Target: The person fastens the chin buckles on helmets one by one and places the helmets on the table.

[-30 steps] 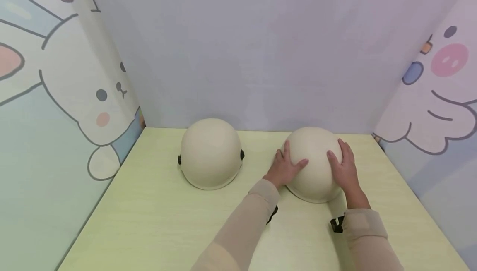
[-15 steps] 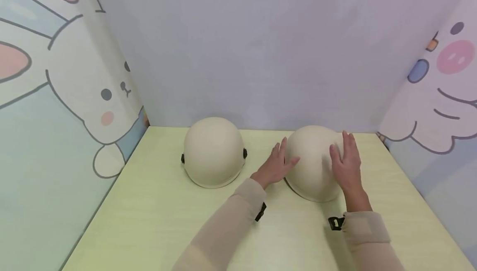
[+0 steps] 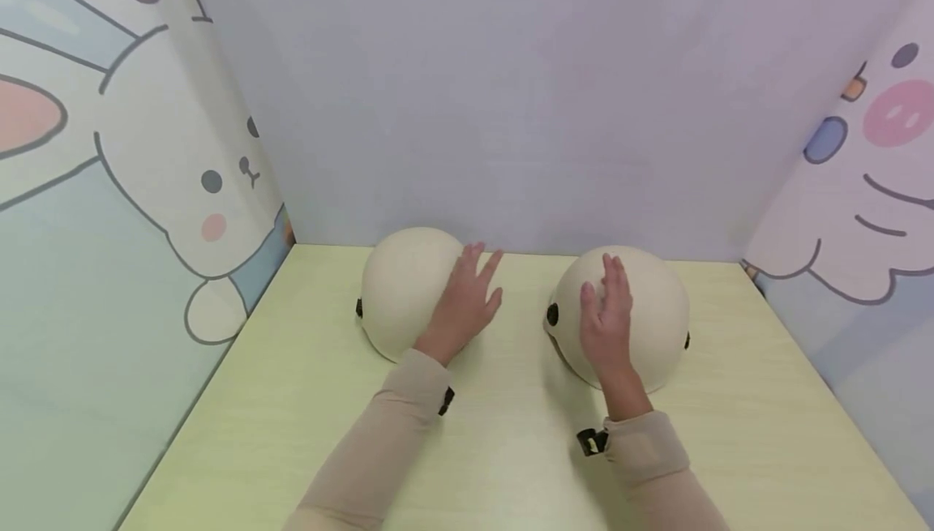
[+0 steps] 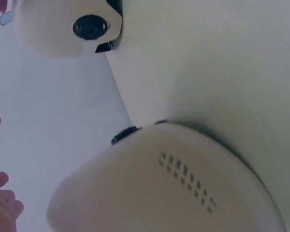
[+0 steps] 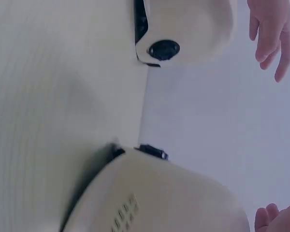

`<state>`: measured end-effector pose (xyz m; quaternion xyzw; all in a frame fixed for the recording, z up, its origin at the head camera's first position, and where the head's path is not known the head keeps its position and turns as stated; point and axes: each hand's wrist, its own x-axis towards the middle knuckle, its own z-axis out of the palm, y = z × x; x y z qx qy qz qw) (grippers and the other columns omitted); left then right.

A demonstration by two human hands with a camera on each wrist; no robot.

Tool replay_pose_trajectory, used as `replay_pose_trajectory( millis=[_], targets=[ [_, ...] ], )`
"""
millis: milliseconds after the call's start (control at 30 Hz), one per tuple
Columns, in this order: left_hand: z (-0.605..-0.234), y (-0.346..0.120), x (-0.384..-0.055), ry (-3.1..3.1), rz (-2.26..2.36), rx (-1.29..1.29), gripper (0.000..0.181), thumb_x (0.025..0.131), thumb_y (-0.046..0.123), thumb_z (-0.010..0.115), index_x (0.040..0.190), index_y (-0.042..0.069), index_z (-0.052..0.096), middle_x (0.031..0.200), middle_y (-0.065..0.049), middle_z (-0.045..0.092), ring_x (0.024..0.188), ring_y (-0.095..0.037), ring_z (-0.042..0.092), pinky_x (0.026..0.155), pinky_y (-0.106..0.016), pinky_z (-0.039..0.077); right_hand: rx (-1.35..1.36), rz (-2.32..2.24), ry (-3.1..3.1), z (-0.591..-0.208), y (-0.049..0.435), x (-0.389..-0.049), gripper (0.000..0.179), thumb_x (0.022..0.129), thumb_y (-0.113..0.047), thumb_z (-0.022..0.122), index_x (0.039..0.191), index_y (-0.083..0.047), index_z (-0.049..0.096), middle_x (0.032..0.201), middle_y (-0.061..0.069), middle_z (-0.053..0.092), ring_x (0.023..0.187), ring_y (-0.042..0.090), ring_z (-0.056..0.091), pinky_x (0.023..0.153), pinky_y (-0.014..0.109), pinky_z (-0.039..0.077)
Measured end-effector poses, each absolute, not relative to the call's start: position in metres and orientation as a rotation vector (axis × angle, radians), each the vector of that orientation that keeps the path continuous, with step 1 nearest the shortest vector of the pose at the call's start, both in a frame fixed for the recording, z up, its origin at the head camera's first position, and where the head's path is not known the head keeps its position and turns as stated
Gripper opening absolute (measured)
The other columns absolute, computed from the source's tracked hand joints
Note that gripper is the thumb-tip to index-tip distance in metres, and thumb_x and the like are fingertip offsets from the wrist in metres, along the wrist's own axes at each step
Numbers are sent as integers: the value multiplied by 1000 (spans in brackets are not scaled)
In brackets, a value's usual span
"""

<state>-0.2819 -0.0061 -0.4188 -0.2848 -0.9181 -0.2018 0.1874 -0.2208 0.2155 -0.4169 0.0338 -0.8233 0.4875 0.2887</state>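
Two cream helmets with black side fittings stand dome up, side by side on the table. My left hand is above the right side of the left helmet, fingers spread and holding nothing. Over the left half of the right helmet, my right hand has its fingers straight and its thumb apart. In the left wrist view, small vent holes show on the near helmet, and a round black knob on the far one. The right wrist view shows similar vent holes on its near helmet.
The pale yellow-green table meets a plain lilac back wall just behind the helmets. Side panels carry a rabbit drawing at left and a pink-snouted animal drawing at right.
Both hands have let go of the right helmet and moved left. The left hand now overlaps the left helmet, the right hand the right helmet. Both helmets have stayed in place.
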Motion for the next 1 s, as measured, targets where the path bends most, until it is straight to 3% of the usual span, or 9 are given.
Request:
replay_pose_trajectory(
  millis=[100, 333, 700, 1000],
  targets=[
    [-417, -25, -283, -2582, -619, -738, 57, 96, 18, 59, 147, 4, 40, 149, -27, 30, 141, -44, 18, 112, -51, 17, 110, 1414, -2195, -424, 199, -228, 53, 104, -17, 43, 153, -3, 27, 157, 21, 17, 121, 41, 38, 92, 55, 37],
    [-420, -58, -284, -2612, -662, -608, 57, 97, 22, 57, 147, 3, 39, 149, -28, 30, 141, -46, 15, 112, -54, 12, 42, 1557, -2293, -441, 167, -237, 55, 105, -21, 43, 155, -6, 23, 154, 19, 26, 111, 36, 50, 89, 51, 42],
    [-421, -86, -286, -2731, -669, -402, 64, 97, 35, 57, 150, 6, 36, 152, -25, 25, 143, -43, 6, 113, -54, 3, -92, 1748, -2449, -469, 126, -248, 61, 105, -34, 43, 157, -12, 18, 155, 19, 24, 121, 42, 49, 93, 56, 43],
    [-427, -101, -288, -2785, -658, -330, 72, 96, 48, 52, 151, 7, 34, 154, -25, 22, 143, -45, 4, 112, -56, 5, -128, 1846, -2520, -484, 106, -256, 71, 102, -45, 48, 156, -9, 19, 154, 21, 26, 115, 42, 54, 91, 51, 46]
  ],
)
